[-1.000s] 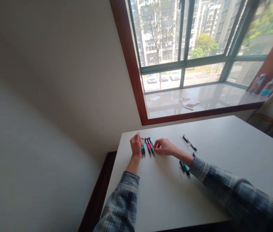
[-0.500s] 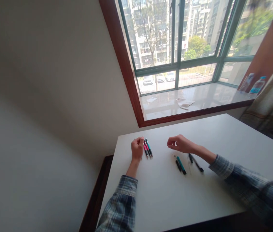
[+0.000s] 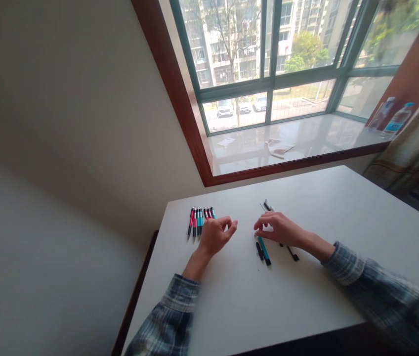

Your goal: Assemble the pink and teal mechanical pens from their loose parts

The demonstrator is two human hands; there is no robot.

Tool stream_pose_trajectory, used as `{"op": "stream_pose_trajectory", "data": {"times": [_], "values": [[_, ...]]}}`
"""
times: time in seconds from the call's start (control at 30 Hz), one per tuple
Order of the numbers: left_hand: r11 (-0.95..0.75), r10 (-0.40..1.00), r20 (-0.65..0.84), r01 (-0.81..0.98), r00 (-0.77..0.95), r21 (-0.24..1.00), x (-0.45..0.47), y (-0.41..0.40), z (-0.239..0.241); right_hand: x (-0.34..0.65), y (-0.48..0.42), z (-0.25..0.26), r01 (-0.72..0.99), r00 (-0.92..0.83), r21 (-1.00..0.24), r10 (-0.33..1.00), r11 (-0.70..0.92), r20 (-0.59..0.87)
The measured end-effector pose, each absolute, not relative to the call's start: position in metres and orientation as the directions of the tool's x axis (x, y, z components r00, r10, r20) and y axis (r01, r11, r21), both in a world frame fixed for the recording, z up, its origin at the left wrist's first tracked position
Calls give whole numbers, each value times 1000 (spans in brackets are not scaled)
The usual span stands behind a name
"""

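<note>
Several pens [image 3: 194, 222] beside left hand [image 3: 215, 236], parts [image 3: 264, 251] by right [image 3: 281, 229]

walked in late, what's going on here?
A person has pens and pen parts on a table. The left hand partly hides a row of pens. The right hand is at the far end of a teal barrel, beside a black piece; whether either hand grips anything is unclear.

Red and teal pens [image 3: 194, 222] with black grips lie in a row, tips nearest the viewer. Right of them, a teal barrel [image 3: 264, 248] lies beside a short black piece [image 3: 259, 251]. Farther right: dark part [image 3: 295, 257], partly covered.
</note>
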State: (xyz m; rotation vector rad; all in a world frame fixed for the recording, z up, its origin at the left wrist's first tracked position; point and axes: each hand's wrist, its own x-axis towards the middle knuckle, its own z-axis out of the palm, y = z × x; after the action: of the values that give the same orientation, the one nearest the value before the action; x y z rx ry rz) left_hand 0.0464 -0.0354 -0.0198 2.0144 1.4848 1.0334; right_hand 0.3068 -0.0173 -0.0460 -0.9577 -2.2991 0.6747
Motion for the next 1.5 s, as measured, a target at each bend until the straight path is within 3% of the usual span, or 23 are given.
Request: {"op": "stream_pose_trajectory", "data": {"times": [0.23,0.53,0.83,1.23,1.43,1.5], "values": [[-425,890,167,639,425,641,60,-46,-14,300,-20,-46,446,-609,-623,728,642,314],[-451,865,115,655,489,606,69,-54,-14,303,-12,-40,452,-472,-637,773,624,423],[-499,848,142,679,511,538,76,-60,-23,302,-14,-43,427,-460,-669,783,609,419],[-506,775,126,490,619,710,86,-66,-14,304,-13,-45,467,-333,-671,818,576,470],[-322,797,91,291,597,901,87,-65,-13,303,-15,-45,421,-323,-703,819,573,474],[-237,829,97,190,551,953,84,-63,-13,302,-15,-44,366,-303,-771,850,521,431]]}}
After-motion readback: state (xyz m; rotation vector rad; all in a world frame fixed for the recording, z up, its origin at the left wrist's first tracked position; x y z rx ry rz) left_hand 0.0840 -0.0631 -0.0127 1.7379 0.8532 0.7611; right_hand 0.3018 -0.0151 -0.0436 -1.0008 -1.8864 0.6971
